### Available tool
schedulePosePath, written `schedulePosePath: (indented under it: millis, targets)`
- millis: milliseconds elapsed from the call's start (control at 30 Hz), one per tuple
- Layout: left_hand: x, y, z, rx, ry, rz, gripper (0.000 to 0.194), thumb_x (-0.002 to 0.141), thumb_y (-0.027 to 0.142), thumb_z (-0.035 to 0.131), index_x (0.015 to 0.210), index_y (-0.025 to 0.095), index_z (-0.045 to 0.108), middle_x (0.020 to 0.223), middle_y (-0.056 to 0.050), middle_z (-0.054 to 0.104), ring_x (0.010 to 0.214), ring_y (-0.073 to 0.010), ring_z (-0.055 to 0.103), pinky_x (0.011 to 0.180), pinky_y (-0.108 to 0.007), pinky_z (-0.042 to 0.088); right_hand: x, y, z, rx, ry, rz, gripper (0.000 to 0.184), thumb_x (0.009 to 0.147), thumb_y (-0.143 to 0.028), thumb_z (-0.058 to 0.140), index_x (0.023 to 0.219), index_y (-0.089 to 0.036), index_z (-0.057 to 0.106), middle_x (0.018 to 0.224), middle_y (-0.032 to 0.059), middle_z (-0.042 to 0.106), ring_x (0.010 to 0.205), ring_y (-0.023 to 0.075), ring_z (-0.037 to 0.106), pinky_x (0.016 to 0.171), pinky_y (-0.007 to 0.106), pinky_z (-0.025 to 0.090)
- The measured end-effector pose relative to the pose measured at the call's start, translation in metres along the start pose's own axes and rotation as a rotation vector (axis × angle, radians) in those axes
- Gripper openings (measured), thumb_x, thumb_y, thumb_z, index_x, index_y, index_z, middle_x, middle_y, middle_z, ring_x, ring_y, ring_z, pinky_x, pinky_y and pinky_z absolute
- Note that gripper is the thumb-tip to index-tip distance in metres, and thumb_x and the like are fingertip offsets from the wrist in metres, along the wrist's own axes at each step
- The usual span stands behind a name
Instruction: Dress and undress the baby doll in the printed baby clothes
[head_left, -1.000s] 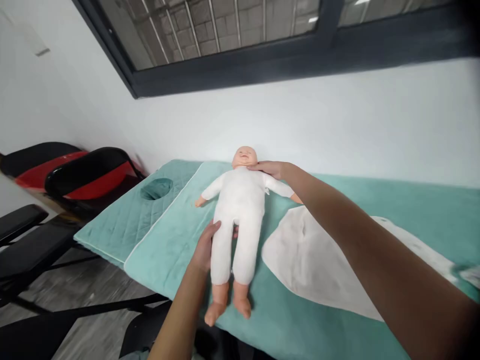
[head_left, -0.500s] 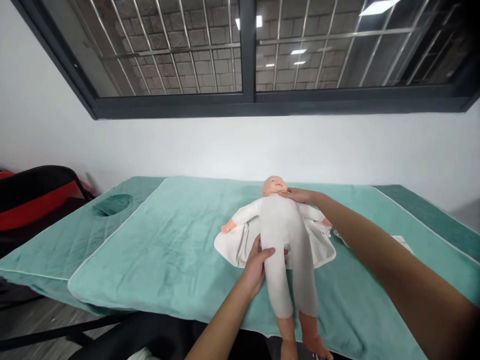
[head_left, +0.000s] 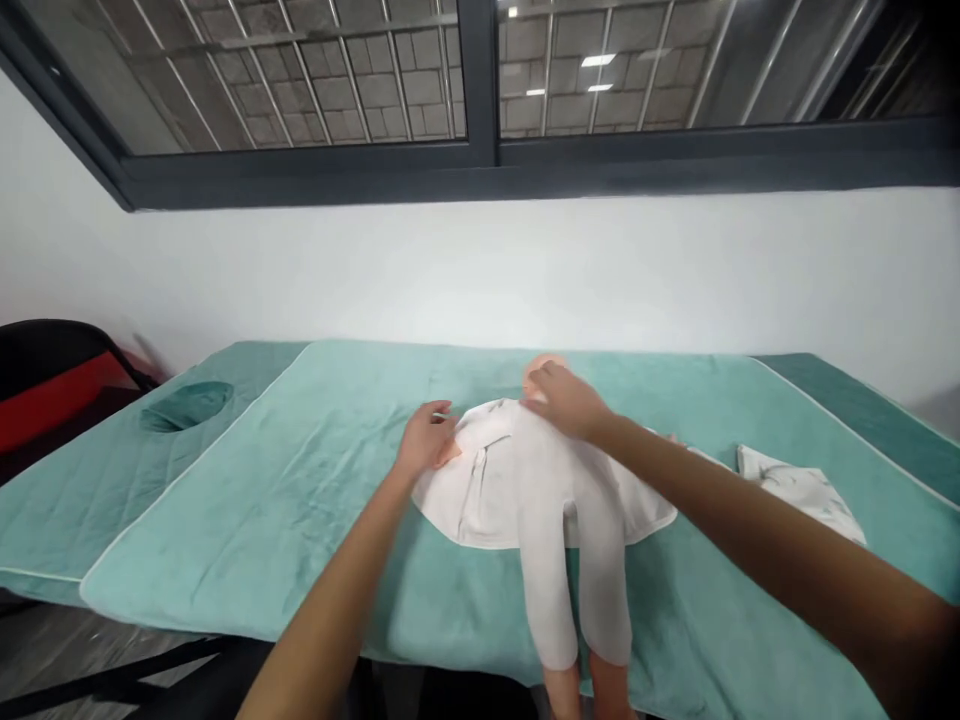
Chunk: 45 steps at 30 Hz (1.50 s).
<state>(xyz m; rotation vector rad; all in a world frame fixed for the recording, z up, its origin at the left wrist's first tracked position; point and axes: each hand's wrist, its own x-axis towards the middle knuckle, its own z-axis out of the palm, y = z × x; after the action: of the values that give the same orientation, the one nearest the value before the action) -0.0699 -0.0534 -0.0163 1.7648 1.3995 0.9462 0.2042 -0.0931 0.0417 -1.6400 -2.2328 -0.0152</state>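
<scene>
A baby doll (head_left: 544, 480) in a white long-sleeved bodysuit lies on its back, its head toward the wall and its bare lower legs over the near bed edge. Under it a white garment (head_left: 461, 500) is spread out. My left hand (head_left: 427, 438) is beside the doll's hand and sleeve on the left, its fingers apart, and I see nothing held in it. Across the doll's chin and neck lies my right hand (head_left: 571, 402), thumb apart from the fingers, hiding part of the face. My right forearm covers the doll's other arm.
The bed has a teal cover (head_left: 300, 480) with a face hole (head_left: 187, 405) at the left end. A folded white patterned cloth (head_left: 802, 490) lies right of the doll. Behind rises a white wall with a barred window. A black and red chair (head_left: 67, 390) stands at far left.
My left hand has let go of the doll's thigh and moved up and left to its sleeve. My right hand has shifted from beside the neck onto the chin. The view has tilted down.
</scene>
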Motion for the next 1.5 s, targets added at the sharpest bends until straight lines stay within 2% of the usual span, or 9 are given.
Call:
schedulePosePath:
  millis: [133, 300, 533, 700, 900, 1000, 1267, 1400, 1500]
  targets:
    - [0.051, -0.013, 0.005, 0.055, -0.305, 0.004, 0.021, 0.063, 0.036, 0.069, 0.071, 0.016, 0.067, 0.068, 0.0, 0.066, 0.067, -0.0184, 0.058, 0.062, -0.028, 0.043, 0.019, -0.053, 0.039, -0.057, -0.251, -0.273, 0.042, 0.086, -0.047, 0.068, 0.116, -0.018, 0.064, 0.119, 0.0137, 0.065, 0.106, 0.0316, 0.06, 0.091, 0.041, 0.042]
    - [0.059, -0.028, 0.006, 0.014, -0.424, 0.021, 0.012, 0.069, 0.03, 0.061, 0.07, 0.019, 0.057, 0.064, 0.005, 0.055, 0.062, -0.0126, 0.048, 0.056, -0.023, 0.035, 0.044, -0.068, 0.068, -0.06, -0.316, -0.272, 0.044, 0.089, -0.049, 0.063, 0.123, -0.022, 0.06, 0.103, 0.0089, 0.071, 0.095, 0.0285, 0.064, 0.081, 0.037, 0.042]
    - [0.055, -0.034, -0.012, -0.466, -0.265, -0.163, 0.035, 0.071, 0.04, 0.072, 0.073, 0.021, 0.043, 0.061, 0.008, 0.044, 0.052, -0.0083, 0.039, 0.048, -0.021, 0.028, 0.031, -0.056, 0.047, -0.124, -0.198, -0.099, 0.042, 0.1, -0.055, 0.039, 0.121, -0.027, 0.062, 0.104, 0.0078, 0.065, 0.093, 0.0232, 0.06, 0.074, 0.032, 0.036]
    - [0.046, -0.033, -0.019, -0.42, 0.008, -0.156, 0.031, 0.068, 0.033, 0.074, 0.069, 0.019, 0.046, 0.061, 0.007, 0.043, 0.053, -0.0077, 0.039, 0.049, -0.021, 0.029, 0.03, -0.058, 0.054, -0.192, -0.215, -0.059, 0.038, 0.099, -0.052, 0.043, 0.105, -0.024, 0.068, 0.094, 0.0081, 0.065, 0.088, 0.0238, 0.059, 0.074, 0.034, 0.035]
    - [0.037, -0.02, -0.032, -0.358, 0.167, -0.144, 0.032, 0.064, 0.028, 0.077, 0.066, 0.019, 0.046, 0.058, 0.008, 0.037, 0.05, -0.0063, 0.034, 0.047, -0.021, 0.024, 0.036, -0.061, 0.068, -0.214, -0.24, -0.013, 0.033, 0.098, -0.046, 0.047, 0.105, -0.024, 0.07, 0.098, 0.0097, 0.066, 0.095, 0.0263, 0.059, 0.078, 0.036, 0.036]
    - [0.026, -0.006, -0.027, -0.515, 0.113, -0.152, 0.032, 0.066, 0.026, 0.076, 0.067, 0.02, 0.045, 0.056, 0.008, 0.037, 0.048, -0.0068, 0.034, 0.047, -0.021, 0.023, 0.035, -0.062, 0.068, -0.198, -0.204, 0.024, 0.033, 0.098, -0.046, 0.046, 0.105, -0.023, 0.07, 0.098, 0.0098, 0.067, 0.094, 0.0261, 0.06, 0.078, 0.037, 0.037]
    - [-0.025, 0.029, 0.042, -0.709, -0.426, -0.021, 0.033, 0.073, 0.031, 0.078, 0.073, 0.019, 0.048, 0.062, 0.007, 0.043, 0.053, -0.0063, 0.037, 0.051, -0.02, 0.027, 0.037, -0.059, 0.068, -0.146, -0.284, 0.001, 0.018, 0.087, -0.026, 0.059, 0.099, -0.017, 0.069, 0.108, 0.0129, 0.065, 0.1, 0.0275, 0.058, 0.083, 0.037, 0.038]
    - [-0.021, 0.022, 0.048, -0.846, -0.344, -0.066, 0.034, 0.074, 0.031, 0.078, 0.073, 0.019, 0.047, 0.06, 0.007, 0.043, 0.051, -0.0056, 0.036, 0.05, -0.02, 0.027, 0.033, -0.059, 0.058, -0.098, -0.192, -0.001, 0.017, 0.09, -0.02, 0.051, 0.093, -0.016, 0.068, 0.097, 0.0105, 0.067, 0.089, 0.0233, 0.058, 0.08, 0.034, 0.037]
    - [-0.01, 0.014, 0.038, -0.88, -0.274, -0.11, 0.026, 0.073, 0.032, 0.079, 0.081, 0.019, 0.058, 0.07, 0.004, 0.056, 0.057, -0.0072, 0.048, 0.054, -0.02, 0.036, 0.011, -0.048, 0.035, -0.024, 0.051, 0.026, 0.022, 0.096, -0.024, 0.045, 0.092, -0.02, 0.067, 0.097, 0.0062, 0.068, 0.091, 0.0199, 0.059, 0.079, 0.03, 0.036]
